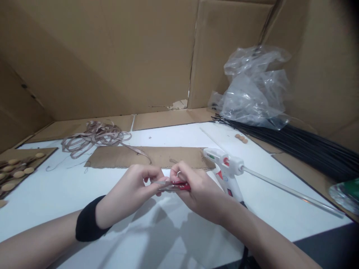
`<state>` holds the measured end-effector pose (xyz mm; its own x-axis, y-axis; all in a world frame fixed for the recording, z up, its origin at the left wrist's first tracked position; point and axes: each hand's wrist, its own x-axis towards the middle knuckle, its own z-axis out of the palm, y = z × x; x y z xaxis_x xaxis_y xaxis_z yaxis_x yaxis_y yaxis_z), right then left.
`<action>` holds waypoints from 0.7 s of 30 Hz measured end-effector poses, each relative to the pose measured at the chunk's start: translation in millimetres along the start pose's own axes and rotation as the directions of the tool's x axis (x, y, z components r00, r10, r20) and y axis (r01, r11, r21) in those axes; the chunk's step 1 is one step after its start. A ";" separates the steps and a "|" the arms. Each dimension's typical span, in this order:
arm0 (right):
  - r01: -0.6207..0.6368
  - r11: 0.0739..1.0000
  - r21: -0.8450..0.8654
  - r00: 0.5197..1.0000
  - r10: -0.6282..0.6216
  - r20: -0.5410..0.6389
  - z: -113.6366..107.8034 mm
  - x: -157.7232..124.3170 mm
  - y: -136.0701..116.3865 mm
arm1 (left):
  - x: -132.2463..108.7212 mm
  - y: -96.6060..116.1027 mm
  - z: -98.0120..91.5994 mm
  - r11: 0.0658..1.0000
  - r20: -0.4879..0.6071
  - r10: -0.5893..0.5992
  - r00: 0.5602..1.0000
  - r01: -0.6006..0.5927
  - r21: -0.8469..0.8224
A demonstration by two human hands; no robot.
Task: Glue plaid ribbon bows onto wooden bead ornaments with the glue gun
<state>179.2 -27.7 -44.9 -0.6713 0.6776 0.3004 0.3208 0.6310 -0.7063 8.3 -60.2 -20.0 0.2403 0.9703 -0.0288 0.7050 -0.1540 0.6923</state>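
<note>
My right hand [196, 183] is closed around small scissors with red handles [183, 185]. Their metal blades [165, 184] point left, up against the thumb and fingers of my left hand [143, 183]. That left hand is closed in a pinch, and what lies between its fingertips is mostly hidden. A checked brown-and-white ribbon [137, 149] runs from a loose heap to just behind my left hand. Close behind my right fingers shows a short bit of the same ribbon [173, 160]. Beneath the ribbon lies a cardboard strip [112, 157].
A white glue gun [224, 164] with a long clear glue stick [291, 190] rests to the right. Black rods [297, 145] and a crumpled plastic bag [252, 89] lie beyond. Small tan discs [241, 138] sit nearby. At left, cardboard holds several round beige pieces [19, 174].
</note>
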 end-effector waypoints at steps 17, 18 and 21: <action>-0.165 0.856 0.489 0.980 0.199 -0.017 -7.9 1.7 -3.5 | -3.1 0.9 0.6 0.998 -0.123 0.055 0.991 -0.054 0.016; -0.175 0.840 0.514 0.978 0.208 -0.007 -7.9 1.9 -3.2 | -3.8 0.3 1.5 0.996 -0.171 0.086 0.981 -0.083 0.027; -0.204 0.798 0.568 0.972 0.234 0.020 -7.1 2.0 -2.6 | -6.9 -1.1 4.5 0.979 -0.334 0.203 0.921 -0.190 0.069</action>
<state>181.7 -25.4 -37.9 -0.5912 0.7984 0.1141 0.0133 0.1511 -0.9884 8.9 -67.6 -23.8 0.1412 0.9244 0.3544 0.6905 -0.3485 0.6338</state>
